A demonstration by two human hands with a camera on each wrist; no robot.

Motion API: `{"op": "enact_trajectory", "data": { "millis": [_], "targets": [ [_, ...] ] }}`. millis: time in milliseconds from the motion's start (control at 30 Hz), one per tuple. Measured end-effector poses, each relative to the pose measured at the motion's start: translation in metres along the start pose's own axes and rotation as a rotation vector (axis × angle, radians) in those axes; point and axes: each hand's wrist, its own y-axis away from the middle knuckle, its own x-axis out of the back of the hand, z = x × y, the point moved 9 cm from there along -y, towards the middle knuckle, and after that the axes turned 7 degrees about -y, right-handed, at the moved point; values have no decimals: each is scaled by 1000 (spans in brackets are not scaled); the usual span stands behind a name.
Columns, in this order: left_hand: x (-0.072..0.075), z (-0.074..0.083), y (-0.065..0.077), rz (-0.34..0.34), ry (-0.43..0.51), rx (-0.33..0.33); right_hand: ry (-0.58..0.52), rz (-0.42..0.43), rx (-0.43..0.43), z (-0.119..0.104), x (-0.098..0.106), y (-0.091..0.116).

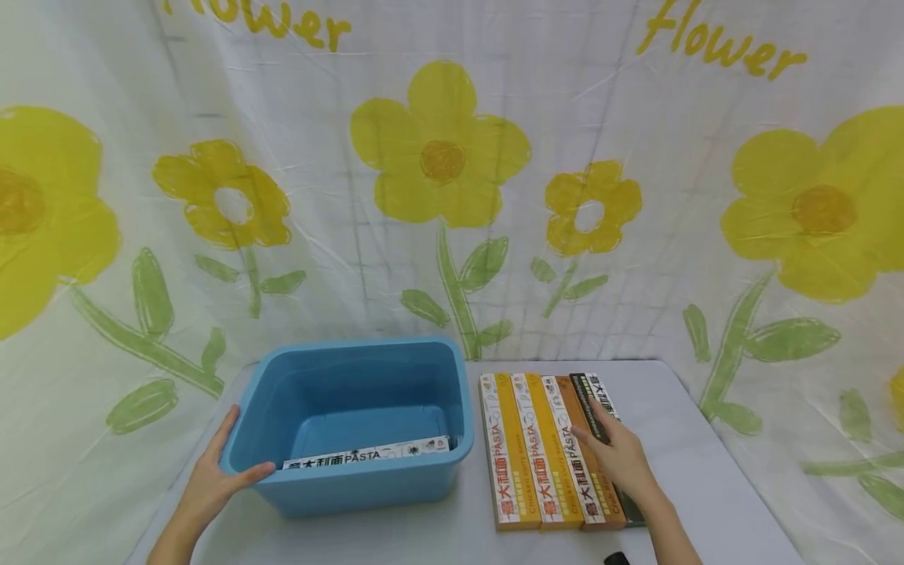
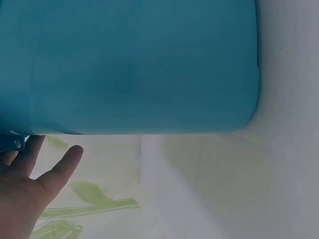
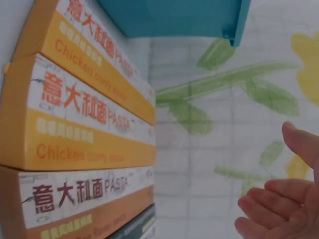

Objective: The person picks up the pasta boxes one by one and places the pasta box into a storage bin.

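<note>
A pale table [image 1: 681, 447] carries everything, and behind it hangs a white curtain [image 1: 339, 314] printed with yellow flowers and green stems. At the bottom edge of the head view a small dark object [image 1: 617, 559] pokes in, too cut off to identify. The near wall of the blue tub [image 1: 360, 493] hides the lower part of the pasta box inside [image 1: 367, 454], which lies along that wall. The right hand [image 1: 623, 461] covers parts of the brown box [image 1: 582, 475] and the dark box [image 1: 583, 392] in the row beside the tub.

There is one tub, with one box visible in it. The row on the table counts four: the left yellow box [image 1: 519, 463], the second yellow box [image 1: 560, 463], the brown one, then the dark one at the far right. The first three carry their white strip on the left, the dark one on its right. The word "flower" appears twice on the curtain.

The left hand [image 1: 205, 482] is spread at the tub's near left corner, thumb over the rim, fingers against the outside. The right hand is loosely open and holds nothing; the right wrist view shows it apart from the yellow boxes.
</note>
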Motion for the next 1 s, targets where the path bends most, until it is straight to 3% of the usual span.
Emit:
{"op": "enact_trajectory", "data": {
  "millis": [300,533,767,1000],
  "targets": [
    [-1,1,0,8,-10,5,92,2,-183,56,12,18],
    [0,0,1,14,-13,-1,177,-35,-255,100,11,30],
    [1,0,1,17,-3,-11,212,0,-337,146,5,42],
    [-1,1,-1,17,5,-20,239,19,-362,157,5,49]
  ]
}}
